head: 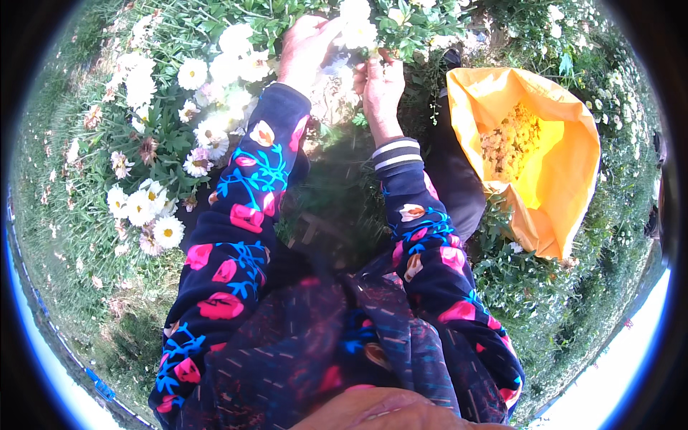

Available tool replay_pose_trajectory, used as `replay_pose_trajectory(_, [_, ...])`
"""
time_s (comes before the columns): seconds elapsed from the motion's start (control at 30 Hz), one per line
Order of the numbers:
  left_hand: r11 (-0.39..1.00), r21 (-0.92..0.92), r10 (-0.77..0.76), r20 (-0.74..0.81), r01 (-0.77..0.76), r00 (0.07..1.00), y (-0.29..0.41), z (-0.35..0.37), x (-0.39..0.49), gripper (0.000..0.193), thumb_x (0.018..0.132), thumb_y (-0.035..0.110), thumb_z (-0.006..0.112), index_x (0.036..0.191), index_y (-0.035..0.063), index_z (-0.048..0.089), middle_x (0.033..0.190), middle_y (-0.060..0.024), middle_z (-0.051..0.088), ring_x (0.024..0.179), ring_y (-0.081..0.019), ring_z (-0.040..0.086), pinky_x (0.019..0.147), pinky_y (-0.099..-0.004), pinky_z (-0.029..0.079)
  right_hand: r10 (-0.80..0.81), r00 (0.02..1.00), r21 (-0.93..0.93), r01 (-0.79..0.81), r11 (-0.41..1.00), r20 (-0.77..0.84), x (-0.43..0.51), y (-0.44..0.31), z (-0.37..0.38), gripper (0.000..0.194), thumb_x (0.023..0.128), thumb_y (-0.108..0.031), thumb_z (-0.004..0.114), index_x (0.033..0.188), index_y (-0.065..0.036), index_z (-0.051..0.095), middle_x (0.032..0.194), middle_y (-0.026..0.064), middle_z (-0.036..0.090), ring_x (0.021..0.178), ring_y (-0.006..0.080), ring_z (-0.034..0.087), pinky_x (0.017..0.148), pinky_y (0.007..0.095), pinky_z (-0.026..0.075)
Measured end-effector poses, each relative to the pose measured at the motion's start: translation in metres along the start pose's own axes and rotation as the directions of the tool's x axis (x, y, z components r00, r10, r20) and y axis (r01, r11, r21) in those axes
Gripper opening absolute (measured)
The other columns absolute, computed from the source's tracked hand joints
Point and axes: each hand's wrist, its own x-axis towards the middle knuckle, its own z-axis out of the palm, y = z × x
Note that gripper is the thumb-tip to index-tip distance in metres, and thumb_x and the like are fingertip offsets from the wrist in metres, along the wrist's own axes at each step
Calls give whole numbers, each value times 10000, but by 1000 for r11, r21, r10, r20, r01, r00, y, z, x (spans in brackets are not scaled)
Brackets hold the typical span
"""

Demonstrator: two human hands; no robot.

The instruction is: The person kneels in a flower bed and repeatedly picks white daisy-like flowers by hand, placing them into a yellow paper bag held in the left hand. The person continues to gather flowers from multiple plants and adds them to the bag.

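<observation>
My left hand [303, 51] reaches into the chrysanthemum plants at the top of the head view, its fingertips beside a cluster of white chrysanthemums [356, 33]. Glare washes out the blooms there, so its grip is unclear. Just below that cluster is my right hand [384, 91], palm side partly visible and fingers curled near a stem. Whether anything sits between those fingers is hard to see. To the right, an orange-yellow sack [578, 172] gapes wide, with a heap of yellowish flower heads [510, 142] inside.
More white chrysanthemums [214, 131] crowd the left side, and a lower bunch [141, 207] includes some faded blooms. My dark-trousered leg [457, 177] stands between my right arm and the sack. Dense green foliage [537, 301] surrounds the sack's lower side.
</observation>
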Motion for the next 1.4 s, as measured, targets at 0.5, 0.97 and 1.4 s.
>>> replay_pose_trajectory(0.5, [919,280,258,99,-276,961,-116,52,47,370,799,241,613,1100,41,535,928,-113,604,842,-176,581,757,-289,453,-441,884,-696,414,586,154,24,16,-14,533,829,-16,540,1314,-81,328,788,107,636,534,145,594,505,263,487])
replay_pose_trajectory(0.97, [959,-266,78,-66,-93,995,-27,29,16,261,908,275,507,804,44,569,631,48,482,549,-38,411,495,-194,341,-212,941,-288,287,914,263,37,-1,-24,211,864,-245,580,847,-38,543,592,14,520,412,57,416,368,194,309])
replay_pose_trajectory(1.4, [996,-75,-34,193,49,981,0,48,42,400,844,436,556,925,48,607,812,-29,586,703,-95,541,497,-255,401,-158,917,-363,298,883,368,55,-51,11,289,817,-214,621,1024,-21,564,718,22,582,472,57,475,389,186,357])
